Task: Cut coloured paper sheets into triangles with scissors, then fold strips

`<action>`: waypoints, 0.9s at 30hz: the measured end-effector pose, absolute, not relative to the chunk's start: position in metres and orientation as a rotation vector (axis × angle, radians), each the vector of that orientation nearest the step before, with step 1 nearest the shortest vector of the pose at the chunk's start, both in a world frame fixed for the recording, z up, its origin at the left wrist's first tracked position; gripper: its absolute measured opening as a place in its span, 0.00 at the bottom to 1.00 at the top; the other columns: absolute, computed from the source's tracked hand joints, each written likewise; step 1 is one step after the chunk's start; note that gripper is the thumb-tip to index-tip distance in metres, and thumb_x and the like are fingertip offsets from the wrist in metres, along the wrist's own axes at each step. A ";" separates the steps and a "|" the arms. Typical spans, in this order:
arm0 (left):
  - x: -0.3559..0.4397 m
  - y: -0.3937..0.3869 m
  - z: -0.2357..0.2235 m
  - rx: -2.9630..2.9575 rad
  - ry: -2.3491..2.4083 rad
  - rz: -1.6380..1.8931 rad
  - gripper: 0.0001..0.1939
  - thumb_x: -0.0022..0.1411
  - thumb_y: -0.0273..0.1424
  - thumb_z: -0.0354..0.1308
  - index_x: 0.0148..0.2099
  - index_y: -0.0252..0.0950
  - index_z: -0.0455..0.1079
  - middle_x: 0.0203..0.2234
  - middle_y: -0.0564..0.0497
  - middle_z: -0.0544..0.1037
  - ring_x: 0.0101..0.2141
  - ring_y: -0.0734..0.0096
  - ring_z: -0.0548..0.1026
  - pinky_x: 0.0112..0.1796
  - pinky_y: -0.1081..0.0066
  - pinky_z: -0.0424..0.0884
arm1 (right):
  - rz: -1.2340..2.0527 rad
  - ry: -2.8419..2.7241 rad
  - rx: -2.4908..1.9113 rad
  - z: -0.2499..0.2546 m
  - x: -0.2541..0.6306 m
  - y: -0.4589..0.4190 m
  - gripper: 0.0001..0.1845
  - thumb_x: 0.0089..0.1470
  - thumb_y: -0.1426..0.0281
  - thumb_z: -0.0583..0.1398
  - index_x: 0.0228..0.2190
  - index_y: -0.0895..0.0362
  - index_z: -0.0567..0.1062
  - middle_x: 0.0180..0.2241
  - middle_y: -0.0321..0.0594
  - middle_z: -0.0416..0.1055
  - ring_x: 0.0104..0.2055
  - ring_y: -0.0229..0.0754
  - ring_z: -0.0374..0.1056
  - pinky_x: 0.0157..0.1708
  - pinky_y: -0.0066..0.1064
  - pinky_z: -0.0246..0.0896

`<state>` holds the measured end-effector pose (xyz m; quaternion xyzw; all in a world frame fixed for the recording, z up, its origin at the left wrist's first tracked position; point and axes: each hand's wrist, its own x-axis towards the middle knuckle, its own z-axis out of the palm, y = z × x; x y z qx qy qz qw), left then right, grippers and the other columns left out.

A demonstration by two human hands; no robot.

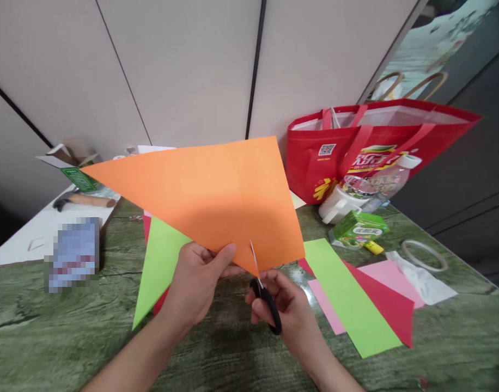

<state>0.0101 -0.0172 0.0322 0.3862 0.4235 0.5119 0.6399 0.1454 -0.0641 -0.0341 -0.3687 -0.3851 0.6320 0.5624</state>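
My left hand (202,277) pinches the lower edge of an orange sheet of paper (217,196), thumb on top and fingers beneath. The sheet is held up above the table, with a long point reaching to the left. My right hand (288,305) grips black-handled scissors (269,310). One blade lies over the orange paper near its lower edge, just right of my left thumb; the other blade is mostly hidden behind the sheet. Below the orange paper, a green paper piece (159,267) lies partly covered on the left, with red paper under it.
On the right lie a green strip (351,299), red paper (386,299), pink paper (392,277) and a tape roll (424,256). Behind them stand a green carton (359,228), a white mug (337,206), a bottle (396,174) and a red bag (306,158). A hammer (86,200) lies left.
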 end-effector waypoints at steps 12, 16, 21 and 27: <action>0.010 -0.019 0.036 0.851 0.997 1.218 0.07 0.45 0.28 0.65 0.31 0.32 0.74 0.25 0.51 0.80 0.27 0.66 0.78 0.27 0.71 0.76 | 1.473 -0.877 -0.876 -0.032 0.144 -0.064 0.14 0.40 0.71 0.68 0.30 0.56 0.70 0.21 0.30 0.72 0.19 0.28 0.64 0.18 0.18 0.64; 0.008 -0.018 0.036 0.884 0.935 1.222 0.09 0.45 0.26 0.65 0.33 0.35 0.73 0.28 0.52 0.80 0.30 0.66 0.77 0.30 0.68 0.76 | 1.473 -0.856 -0.879 -0.034 0.145 -0.063 0.14 0.39 0.72 0.68 0.30 0.55 0.71 0.21 0.31 0.72 0.20 0.29 0.65 0.19 0.18 0.65; 0.004 -0.013 0.036 0.892 0.914 1.350 0.06 0.46 0.27 0.65 0.31 0.36 0.73 0.27 0.54 0.79 0.28 0.72 0.75 0.27 0.75 0.73 | 1.492 -0.845 -0.881 -0.038 0.147 -0.063 0.16 0.36 0.71 0.70 0.30 0.55 0.73 0.23 0.34 0.74 0.24 0.32 0.67 0.21 0.20 0.64; 0.002 -0.009 0.038 0.839 0.921 1.389 0.09 0.43 0.27 0.66 0.30 0.36 0.73 0.27 0.53 0.79 0.26 0.72 0.74 0.21 0.76 0.70 | 1.598 -0.856 -0.846 -0.036 0.149 -0.061 0.20 0.33 0.68 0.72 0.32 0.55 0.74 0.28 0.36 0.75 0.25 0.32 0.68 0.26 0.22 0.64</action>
